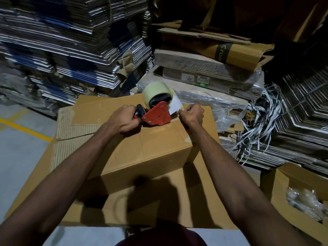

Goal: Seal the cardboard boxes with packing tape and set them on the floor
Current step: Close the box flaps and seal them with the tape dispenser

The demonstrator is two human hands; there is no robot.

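The right hand's fingers [188,110] pinched the loose tape end at the cardboard box's [152,139] far edge; the left hand [122,119] gripped the dispenser [157,115] handle. The box (on flattened cardboard [74,157]) looked light, rigid, best lifted by its bottom edges.

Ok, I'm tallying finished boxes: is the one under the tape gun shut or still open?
Shut: the box's top flaps lie flat under the tape gun. Whether tape already seals it, cannot tell.
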